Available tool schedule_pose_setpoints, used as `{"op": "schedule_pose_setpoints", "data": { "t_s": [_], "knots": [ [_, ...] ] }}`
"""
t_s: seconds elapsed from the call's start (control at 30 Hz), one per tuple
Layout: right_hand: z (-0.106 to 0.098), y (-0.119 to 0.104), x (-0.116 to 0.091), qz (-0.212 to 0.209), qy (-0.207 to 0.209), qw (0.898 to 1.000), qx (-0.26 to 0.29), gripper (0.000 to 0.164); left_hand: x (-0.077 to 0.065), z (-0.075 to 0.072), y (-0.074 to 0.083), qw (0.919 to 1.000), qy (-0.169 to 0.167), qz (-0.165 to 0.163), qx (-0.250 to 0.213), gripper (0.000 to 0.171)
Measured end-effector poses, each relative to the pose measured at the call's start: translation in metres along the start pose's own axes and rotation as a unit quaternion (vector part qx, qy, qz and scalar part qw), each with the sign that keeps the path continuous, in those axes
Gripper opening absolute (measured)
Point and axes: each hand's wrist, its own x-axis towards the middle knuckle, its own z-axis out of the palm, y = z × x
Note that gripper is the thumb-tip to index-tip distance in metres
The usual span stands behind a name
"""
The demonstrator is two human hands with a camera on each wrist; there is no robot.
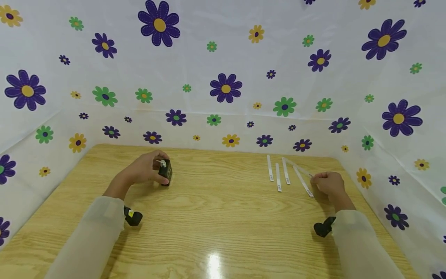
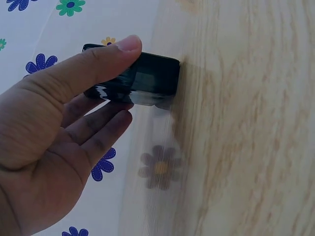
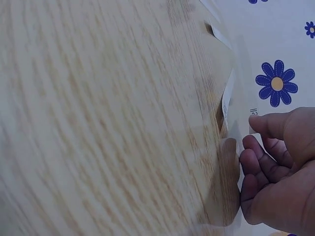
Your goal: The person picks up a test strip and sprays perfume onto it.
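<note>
Flowered cloth [image 1: 195,69] backs the wood-grain table [image 1: 216,217]. From my end, the left hand [image 1: 143,168] spans a small black bottle [image 1: 168,173] at far left, thumb opposite fingers; the right hand [image 1: 329,184], fingertips together, pinches a white strip [image 1: 297,166] at far right. I'd want a light pinch to avoid creasing, and a steady bottle. The bottle's long axis is roughly upright, silver top [image 1: 163,163] up; the strip's length points far left, among four loose strips [image 1: 270,168].
</note>
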Motion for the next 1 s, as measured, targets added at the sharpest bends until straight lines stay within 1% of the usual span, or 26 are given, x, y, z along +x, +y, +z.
{"op": "schedule_pose_setpoints", "data": {
  "t_s": [0.13, 0.33, 0.5, 0.57, 0.67, 0.73, 0.87, 1.0],
  "knots": [
    [0.000, 0.000, -0.002, -0.003, 0.007, 1.000, 0.000, 0.029, 0.002, 0.000, 0.000, 1.0000, -0.003, 0.005, 0.004, 0.082],
    [0.000, 0.001, -0.003, -0.002, 0.018, 1.000, 0.016, 0.029, 0.002, -0.001, -0.004, 0.9996, -0.027, 0.006, -0.010, 0.086],
    [0.002, 0.002, -0.004, -0.003, 0.027, 0.998, 0.061, 0.027, 0.001, -0.001, -0.006, 0.9988, -0.043, -0.002, -0.025, 0.088],
    [0.002, 0.001, -0.002, 0.002, 0.033, 0.995, 0.090, 0.025, 0.001, -0.001, -0.005, 0.9984, -0.050, -0.001, -0.024, 0.088],
    [0.000, -0.002, -0.001, 0.009, 0.047, 0.992, 0.118, 0.023, 0.000, -0.001, -0.004, 0.9982, -0.055, 0.002, -0.021, 0.088],
    [0.000, -0.005, 0.000, 0.007, 0.061, 0.990, 0.123, 0.024, -0.001, 0.000, -0.004, 0.9985, -0.050, 0.006, -0.022, 0.087],
    [-0.001, -0.012, 0.000, -0.010, 0.084, 0.990, 0.116, 0.029, -0.002, 0.002, -0.006, 0.9994, -0.027, 0.008, -0.019, 0.083],
    [-0.001, -0.019, -0.003, -0.018, 0.102, 0.987, 0.120, 0.028, -0.002, 0.004, -0.004, 0.9997, -0.002, 0.022, -0.006, 0.072]
  ]
}}
